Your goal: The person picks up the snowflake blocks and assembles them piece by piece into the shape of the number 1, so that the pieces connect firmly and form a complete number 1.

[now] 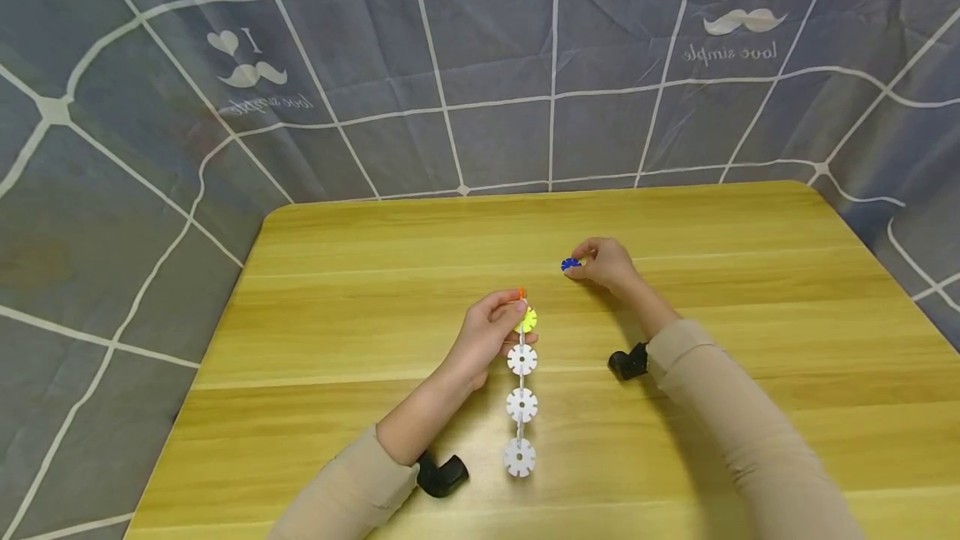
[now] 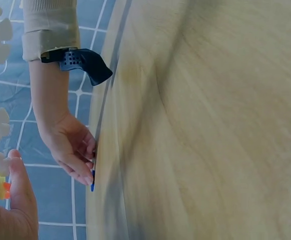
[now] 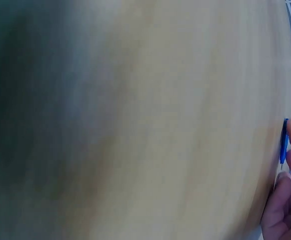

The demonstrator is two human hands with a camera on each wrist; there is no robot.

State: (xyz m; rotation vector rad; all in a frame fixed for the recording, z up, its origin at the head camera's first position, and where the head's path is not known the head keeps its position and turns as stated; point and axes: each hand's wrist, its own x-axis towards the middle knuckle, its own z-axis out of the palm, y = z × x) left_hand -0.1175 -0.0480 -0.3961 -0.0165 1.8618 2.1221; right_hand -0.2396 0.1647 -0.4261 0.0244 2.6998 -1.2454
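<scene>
A chain of notched snowflake discs runs toward me over the table in the head view, with several white discs (image 1: 522, 405) in a row. At its far end are a yellow disc (image 1: 529, 320) and an orange disc (image 1: 522, 293). My left hand (image 1: 483, 332) grips the chain there, thumb and fingers around the yellow and orange pieces. Farther back and to the right, my right hand (image 1: 609, 265) pinches a blue notched disc (image 1: 571, 264) by its edges, low at the tabletop. Edge-on, the blue disc (image 3: 284, 141) shows between fingertips in the right wrist view.
The wooden table (image 1: 337, 290) reaches back to a grey curtain (image 1: 495, 65) with white grid lines. Black wrist mounts stick out from both sleeves, the left mount (image 1: 442, 474) beside the chain's near end and the right mount (image 1: 628, 362) above the table.
</scene>
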